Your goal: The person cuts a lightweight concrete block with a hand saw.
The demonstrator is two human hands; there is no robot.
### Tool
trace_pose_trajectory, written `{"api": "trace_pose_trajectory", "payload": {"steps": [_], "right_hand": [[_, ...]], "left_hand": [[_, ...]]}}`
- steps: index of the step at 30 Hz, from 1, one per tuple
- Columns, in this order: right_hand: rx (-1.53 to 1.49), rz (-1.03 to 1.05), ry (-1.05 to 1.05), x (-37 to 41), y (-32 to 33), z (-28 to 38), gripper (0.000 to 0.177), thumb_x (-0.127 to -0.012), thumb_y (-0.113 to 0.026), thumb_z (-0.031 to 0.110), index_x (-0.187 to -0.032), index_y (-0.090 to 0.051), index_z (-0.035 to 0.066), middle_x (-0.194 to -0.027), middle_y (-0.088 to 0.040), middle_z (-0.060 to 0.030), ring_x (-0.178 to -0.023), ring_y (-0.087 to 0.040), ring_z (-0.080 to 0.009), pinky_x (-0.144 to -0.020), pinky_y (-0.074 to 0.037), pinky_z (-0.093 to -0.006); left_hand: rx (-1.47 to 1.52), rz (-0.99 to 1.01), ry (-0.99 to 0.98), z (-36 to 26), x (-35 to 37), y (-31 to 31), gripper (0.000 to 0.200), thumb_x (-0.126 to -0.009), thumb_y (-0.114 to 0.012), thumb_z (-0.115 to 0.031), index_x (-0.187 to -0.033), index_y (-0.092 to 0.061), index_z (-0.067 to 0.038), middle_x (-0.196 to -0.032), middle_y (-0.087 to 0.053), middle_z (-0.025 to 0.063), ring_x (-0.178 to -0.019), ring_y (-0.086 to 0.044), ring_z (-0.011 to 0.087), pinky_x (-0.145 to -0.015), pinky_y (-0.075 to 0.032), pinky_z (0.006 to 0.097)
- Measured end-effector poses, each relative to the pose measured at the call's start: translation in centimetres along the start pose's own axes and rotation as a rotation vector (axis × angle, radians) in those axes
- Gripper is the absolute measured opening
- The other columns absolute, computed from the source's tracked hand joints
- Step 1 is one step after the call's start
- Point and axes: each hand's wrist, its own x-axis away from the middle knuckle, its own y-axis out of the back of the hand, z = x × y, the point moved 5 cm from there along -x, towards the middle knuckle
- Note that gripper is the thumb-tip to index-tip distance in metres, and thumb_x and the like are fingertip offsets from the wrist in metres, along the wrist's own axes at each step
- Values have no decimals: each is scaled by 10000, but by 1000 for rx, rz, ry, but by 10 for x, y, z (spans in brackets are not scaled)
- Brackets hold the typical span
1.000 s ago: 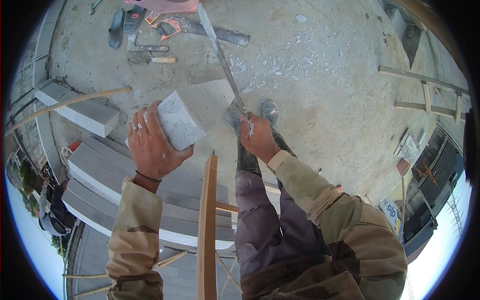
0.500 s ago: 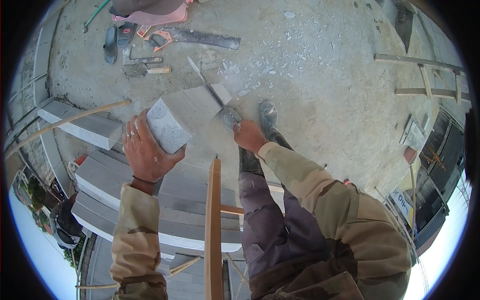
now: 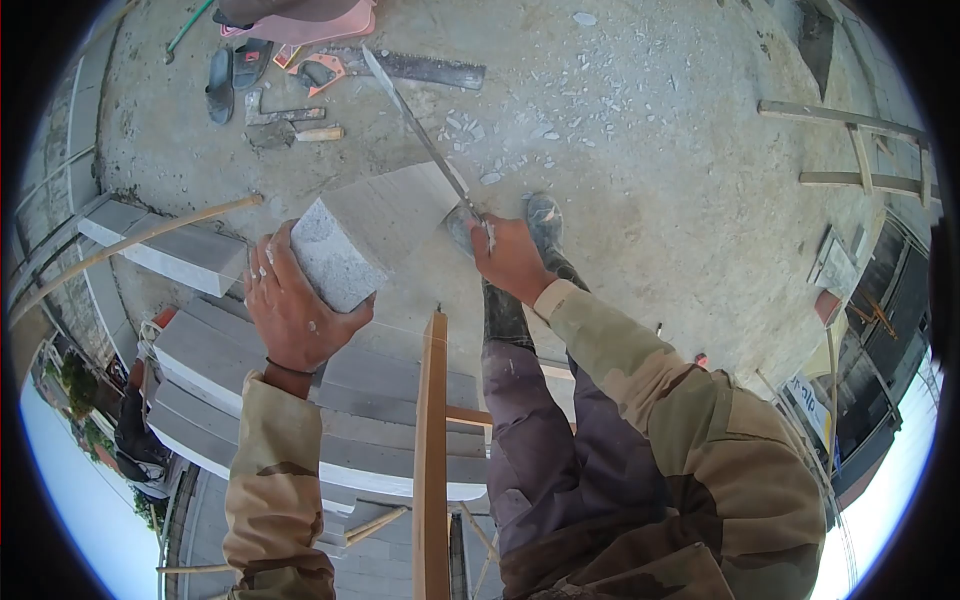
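Observation:
My left hand (image 3: 300, 305), dusty and with its fingers spread, rests against the left end of a pale grey block (image 3: 345, 255). The thumb lies along the block's lower edge. My right hand (image 3: 508, 255) is closed round the handle of a long narrow blade (image 3: 412, 125). The blade slants up and left across the block's far right end, and its tip reaches over the ground near the orange-handled saw (image 3: 425, 70). Whether the blade touches the block is unclear.
Slippers (image 3: 220, 85), a square (image 3: 258, 112) and a trowel (image 3: 318, 134) lie at the upper left. Pale chips (image 3: 600, 100) litter the ground. Stacked blocks (image 3: 370, 395) and an upright wooden post (image 3: 431, 450) are below. A wooden frame (image 3: 840, 120) stands right.
My right hand has moved slightly right and up, and the blade now reaches farther up and left. My left hand and the block have barely moved. A person at the far left has shifted.

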Motion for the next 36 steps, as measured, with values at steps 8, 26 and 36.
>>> {"api": "trace_pose_trajectory", "payload": {"steps": [8,26,36], "right_hand": [[175,27,79,0,-41,-42,302,-997,-614,208,-938,-695,-78,-699,-661,-290,-690,-683,-479,-654,-549,-555],[187,-70,68,6,-53,-59,298,-1003,-615,202,-868,-711,-46,-748,-676,-283,-689,-662,-502,-688,-546,-560],[-31,-118,16,9,-50,-63,308,-1000,-619,198,-928,-713,-86,-757,-671,-309,-703,-652,-529,-675,-532,-546]], "left_hand": [[-29,4,13,3,-3,5,1113,-558,-941,-371,-1462,-404,-6,-1336,-528,261,-1248,-544,464,-1047,-438,575],[-12,-18,-17,8,-2,-3,1088,-564,-939,-341,-1448,-407,4,-1299,-528,241,-1216,-550,443,-1021,-451,561],[-37,-4,-23,8,-3,-3,1108,-576,-929,-336,-1481,-383,-1,-1328,-525,246,-1262,-537,452,-1055,-446,568]]}}
